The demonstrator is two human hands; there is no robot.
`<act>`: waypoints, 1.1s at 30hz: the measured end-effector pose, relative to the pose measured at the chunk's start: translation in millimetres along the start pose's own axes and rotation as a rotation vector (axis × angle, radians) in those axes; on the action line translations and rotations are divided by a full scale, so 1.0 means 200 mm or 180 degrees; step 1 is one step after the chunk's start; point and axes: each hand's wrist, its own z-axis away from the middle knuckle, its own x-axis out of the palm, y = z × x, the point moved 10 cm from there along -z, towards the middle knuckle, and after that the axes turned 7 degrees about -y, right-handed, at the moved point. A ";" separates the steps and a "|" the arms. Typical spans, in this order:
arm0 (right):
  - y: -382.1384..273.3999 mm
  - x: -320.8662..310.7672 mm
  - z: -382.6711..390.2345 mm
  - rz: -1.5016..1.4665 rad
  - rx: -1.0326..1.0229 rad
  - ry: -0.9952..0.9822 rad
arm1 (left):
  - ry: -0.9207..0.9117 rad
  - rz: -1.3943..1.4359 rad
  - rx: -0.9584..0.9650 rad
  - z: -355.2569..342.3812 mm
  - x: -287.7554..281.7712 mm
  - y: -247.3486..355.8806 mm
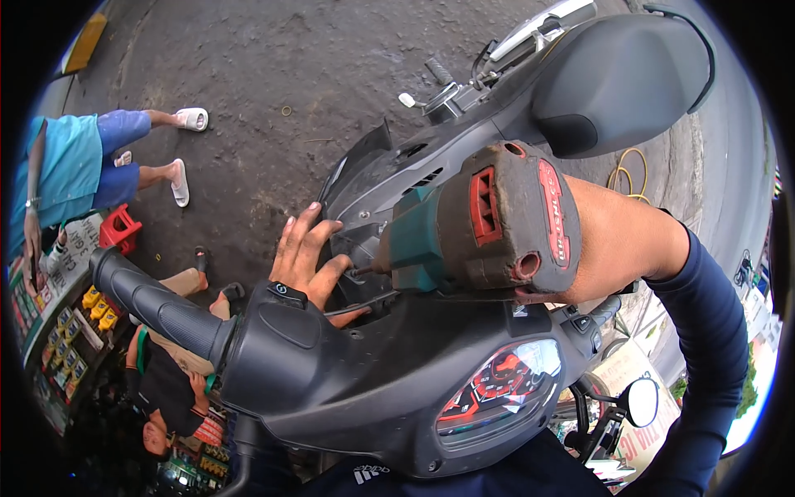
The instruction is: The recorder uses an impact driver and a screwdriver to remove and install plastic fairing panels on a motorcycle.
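A teal, black and red power driver (472,224) is held above the front of a dark grey scooter (373,381), its narrow tip pointing left at the inner panel below the handlebar. My right forearm (625,232) reaches in from the right; the hand itself is hidden behind the driver's body, gripping it. My left hand (305,261) lies on the panel beside the tip, fingers spread and thumb apart. What the tip touches is too small to tell. Nearer me sits the scooter's instrument display (501,385).
A rubber handlebar grip (157,302) juts out left. The scooter's seat (621,83) lies far right. A person in a teal shirt (66,178) stands at left, another in a black shirt (170,377) below. Near them are a red crate (120,229) and shelves of bottles (62,352).
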 end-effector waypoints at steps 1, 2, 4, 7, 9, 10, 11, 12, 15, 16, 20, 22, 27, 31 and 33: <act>0.01 0.00 0.00 0.0002 0.0004 -0.0008 | 0.0082 0.0022 -0.0015 0.00 0.00 0.01; -0.01 -0.01 0.01 -0.0054 -0.0183 -0.0006 | 0.0164 0.0045 -0.0031 0.00 -0.01 0.01; -0.04 -0.02 0.01 -0.0116 -0.0366 -0.0019 | 0.0217 0.0060 -0.0048 0.01 0.00 0.00; -0.01 -0.01 -0.02 0.0040 0.0045 -0.0148 | 0.0299 0.0105 -0.0082 0.02 0.01 0.00; 0.03 -0.01 -0.03 -0.0136 0.0101 -0.0062 | 0.0337 0.0139 -0.0095 0.02 0.02 0.00; 0.03 -0.01 -0.03 -0.0133 0.0108 -0.0066 | 0.0369 0.0168 -0.0122 0.03 0.02 0.00; -0.01 -0.01 -0.03 -0.0127 -0.0132 -0.0001 | 0.0401 0.0196 -0.0149 0.03 0.02 0.00; -0.05 -0.02 -0.02 -0.0121 -0.0372 0.0064 | 0.0403 0.0202 -0.0148 0.02 0.02 0.00; -0.06 -0.02 -0.04 -0.0035 -0.0493 -0.0143 | 0.0245 0.0130 -0.0161 0.02 0.03 0.02; -0.07 -0.02 -0.04 -0.0039 -0.0495 -0.0147 | 0.0373 0.0184 -0.0177 0.02 0.03 0.01; -0.10 -0.04 -0.07 0.0114 0.0025 -0.0083 | 0.0514 0.0225 -0.0158 0.04 0.03 0.00; -0.06 -0.03 -0.07 0.0441 0.0248 -0.0160 | 0.0716 0.0370 -0.0292 0.05 -0.02 0.00; -0.03 -0.04 -0.05 0.0382 0.0005 -0.0170 | 0.0987 0.1603 -0.0210 0.03 -0.06 -0.10; -0.09 -0.09 -0.04 0.0170 -0.0002 0.0047 | 0.0551 0.1141 0.0056 -0.01 -0.24 -0.23; 0.00 -0.01 -0.07 0.0197 0.0163 -0.0342 | 0.0278 0.0934 0.0359 -0.07 -0.27 -0.17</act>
